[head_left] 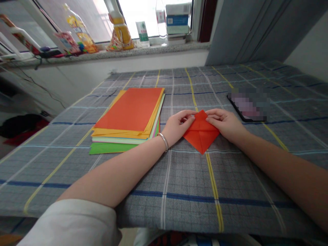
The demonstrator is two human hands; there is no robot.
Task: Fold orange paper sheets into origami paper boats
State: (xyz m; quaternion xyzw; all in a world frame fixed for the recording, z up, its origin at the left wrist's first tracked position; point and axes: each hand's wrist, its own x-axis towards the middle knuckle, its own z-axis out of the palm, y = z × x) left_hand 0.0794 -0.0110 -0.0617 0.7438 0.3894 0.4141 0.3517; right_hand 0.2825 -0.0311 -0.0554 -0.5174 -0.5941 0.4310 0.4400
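Note:
A folded orange-red sheet of paper [201, 136] lies on the checked cloth in a diamond shape, one corner pointing toward me. Creases cross its middle. My left hand [180, 125] pinches its upper left edge between thumb and fingers, a silver bangle on the wrist. Opposite it, my right hand [222, 123] pinches the upper right edge, thumb on top. Both hands rest close to the far corner. Left of them sits a stack of coloured paper [132, 109], orange on top, with yellow, white and green sheets showing below.
A phone [247, 106], partly blurred out, lies beyond my right hand. The grey checked tablecloth [143, 208] covers the table. Along the windowsill [143, 50] stand bottles, a green-and-white tube [142, 33] and stacked boxes [178, 19]. A grey curtain [238, 30] hangs at the right.

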